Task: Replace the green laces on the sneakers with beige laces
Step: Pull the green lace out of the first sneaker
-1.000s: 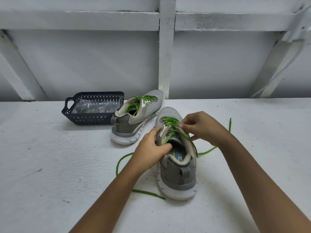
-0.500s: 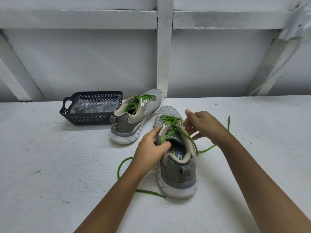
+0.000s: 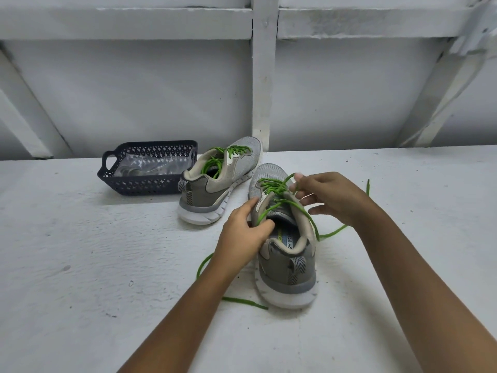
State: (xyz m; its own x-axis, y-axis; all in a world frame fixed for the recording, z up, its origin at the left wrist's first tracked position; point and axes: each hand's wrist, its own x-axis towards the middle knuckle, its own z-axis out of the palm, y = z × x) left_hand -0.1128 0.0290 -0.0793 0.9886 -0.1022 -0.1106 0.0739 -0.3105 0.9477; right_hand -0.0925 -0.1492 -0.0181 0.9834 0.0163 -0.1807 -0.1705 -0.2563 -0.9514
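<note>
The green lace (image 3: 279, 190) is threaded through the lower eyelets of the near grey sneaker (image 3: 289, 267), which stands upright on the white table (image 3: 80, 265) with its toe towards 12 o'clock. A raised strand of this lace is pinched between thumb and forefinger of the right hand (image 3: 332, 197), at 1 o'clock from the shoe's opening, above the tongue. The left side of the opening is gripped by the left hand (image 3: 242, 234), at 9 o'clock, with the fingers curled over the collar; a stretch of lace is seen running under them. One loose end is trailed across the table towards 7 o'clock, past the heel; the other is laid out towards 3 o'clock.

The second sneaker (image 3: 215, 189), laced in green, is set at 11 o'clock, just beside the first. A dark perforated basket (image 3: 150, 187) is placed at 10 o'clock, touching its heel, and a clear plastic bag (image 3: 145, 168) is held inside; its contents cannot be made out.
</note>
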